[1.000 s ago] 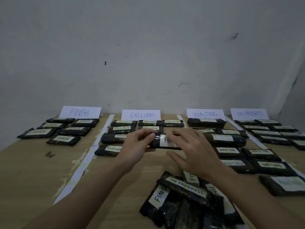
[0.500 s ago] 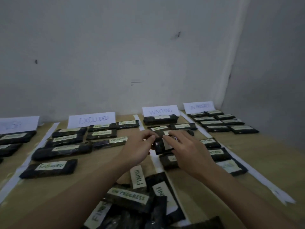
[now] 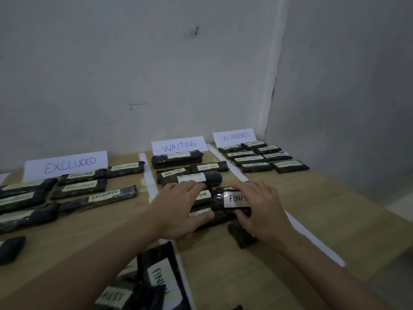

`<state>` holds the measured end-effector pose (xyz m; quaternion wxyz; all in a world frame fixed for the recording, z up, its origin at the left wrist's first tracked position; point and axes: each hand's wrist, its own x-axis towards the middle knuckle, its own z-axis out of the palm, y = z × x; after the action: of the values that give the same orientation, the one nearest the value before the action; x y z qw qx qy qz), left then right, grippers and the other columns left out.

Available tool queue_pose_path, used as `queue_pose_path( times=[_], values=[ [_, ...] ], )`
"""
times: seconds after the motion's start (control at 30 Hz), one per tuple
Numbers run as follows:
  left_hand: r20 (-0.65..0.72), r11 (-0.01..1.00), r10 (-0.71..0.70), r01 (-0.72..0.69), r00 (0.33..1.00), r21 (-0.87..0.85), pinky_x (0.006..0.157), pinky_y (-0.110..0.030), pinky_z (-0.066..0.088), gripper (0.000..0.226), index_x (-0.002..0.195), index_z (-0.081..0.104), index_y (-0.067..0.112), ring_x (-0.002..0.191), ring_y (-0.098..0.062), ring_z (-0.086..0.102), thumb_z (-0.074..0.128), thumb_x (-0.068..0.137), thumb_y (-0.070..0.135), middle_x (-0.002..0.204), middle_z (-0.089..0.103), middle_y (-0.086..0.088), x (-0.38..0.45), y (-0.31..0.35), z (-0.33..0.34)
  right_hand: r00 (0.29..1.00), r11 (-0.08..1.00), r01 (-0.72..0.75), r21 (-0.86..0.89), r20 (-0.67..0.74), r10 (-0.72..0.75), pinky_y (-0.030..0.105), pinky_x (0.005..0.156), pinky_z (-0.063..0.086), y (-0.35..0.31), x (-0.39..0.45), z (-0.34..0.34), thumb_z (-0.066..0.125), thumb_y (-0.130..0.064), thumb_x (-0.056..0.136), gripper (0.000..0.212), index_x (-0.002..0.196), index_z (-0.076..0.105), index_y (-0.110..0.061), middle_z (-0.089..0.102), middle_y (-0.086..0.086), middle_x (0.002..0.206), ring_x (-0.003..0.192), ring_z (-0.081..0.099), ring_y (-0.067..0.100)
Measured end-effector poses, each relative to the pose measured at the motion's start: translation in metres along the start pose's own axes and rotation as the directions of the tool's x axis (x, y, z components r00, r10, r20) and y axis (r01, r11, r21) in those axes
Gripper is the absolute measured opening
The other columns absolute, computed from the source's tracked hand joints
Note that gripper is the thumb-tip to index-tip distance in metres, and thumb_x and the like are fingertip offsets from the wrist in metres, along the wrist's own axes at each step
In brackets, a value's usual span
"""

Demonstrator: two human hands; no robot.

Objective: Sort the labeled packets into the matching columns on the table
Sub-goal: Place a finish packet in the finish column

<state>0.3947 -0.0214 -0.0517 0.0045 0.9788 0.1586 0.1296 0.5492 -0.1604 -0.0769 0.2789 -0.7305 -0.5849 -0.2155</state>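
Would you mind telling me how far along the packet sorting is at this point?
Well along: labelled dark packets already lie below the white EXCLUDED sign, WAITING sign and ON PROGRESS sign. In hand: the left hand and right hand hold a dark packet labelled FINIS... over the WAITING column. Left: that packet, plus the near pile of unsorted dark packets.
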Motion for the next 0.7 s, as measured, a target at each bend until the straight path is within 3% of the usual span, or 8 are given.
queue_pose_path(
  times=[0.1,0.2,0.33,0.5,0.7],
  values=[
    [-0.004,0.987,-0.067,0.065,0.998,-0.145,0.098,-0.030,0.039,0.076,0.133,0.038,0.025,0.118,-0.011,0.047,0.040,0.073,0.072,0.132,0.048,0.007,-0.008,-0.011,-0.006,0.988,0.961,-0.150,0.233,0.075,0.136,0.036,0.091,0.038,-0.009,0.011,0.003,0.078,-0.016,0.065,0.048,0.109,0.057,-0.021,0.060,-0.009,0.103,0.100,0.054,0.012],
    [0.007,0.976,-0.142,0.141,0.990,-0.163,0.100,-0.034,0.040,0.074,0.135,0.038,0.023,0.119,-0.014,0.047,0.057,0.076,0.063,0.134,0.048,0.005,-0.021,-0.029,-0.010,0.988,0.947,-0.134,0.293,0.119,0.102,0.042,0.092,0.040,-0.026,0.026,0.007,0.080,-0.021,0.063,0.046,0.105,0.061,-0.022,0.061,-0.008,0.102,0.099,0.053,0.010],
    [0.015,0.979,-0.193,0.193,0.981,-0.058,0.107,-0.036,0.032,0.076,0.137,0.037,0.021,0.130,-0.019,0.039,0.049,0.077,0.066,0.141,0.043,0.001,-0.053,-0.062,-0.015,0.995,0.944,-0.001,0.330,0.095,-0.032,0.051,0.078,0.048,-0.060,0.048,0.021,0.076,-0.026,0.056,0.041,0.096,0.066,-0.019,0.063,-0.004,0.095,0.091,0.059,0.021],
    [0.004,0.948,-0.317,0.317,0.948,0.021,0.111,-0.033,0.021,0.074,0.141,0.031,0.021,0.137,-0.015,0.027,0.029,0.079,0.064,0.148,0.032,0.003,-0.122,-0.113,-0.032,0.965,0.908,0.138,0.395,0.153,-0.213,0.019,0.074,0.041,-0.134,0.080,0.037,0.066,-0.022,0.060,0.038,0.097,0.065,-0.014,0.060,-0.003,0.090,0.085,0.056,0.018],
    [-0.098,0.866,-0.497,0.500,0.862,0.017,0.105,-0.032,0.033,0.069,0.132,0.043,0.018,0.128,-0.017,0.040,0.025,0.081,0.061,0.138,0.046,0.000,-0.231,-0.176,-0.055,0.858,0.837,0.317,0.446,0.241,-0.453,0.012,0.072,0.032,-0.238,0.120,0.066,0.072,-0.012,0.066,0.042,0.108,0.064,-0.013,0.061,0.000,0.103,0.090,0.050,0.009]
  ],
)
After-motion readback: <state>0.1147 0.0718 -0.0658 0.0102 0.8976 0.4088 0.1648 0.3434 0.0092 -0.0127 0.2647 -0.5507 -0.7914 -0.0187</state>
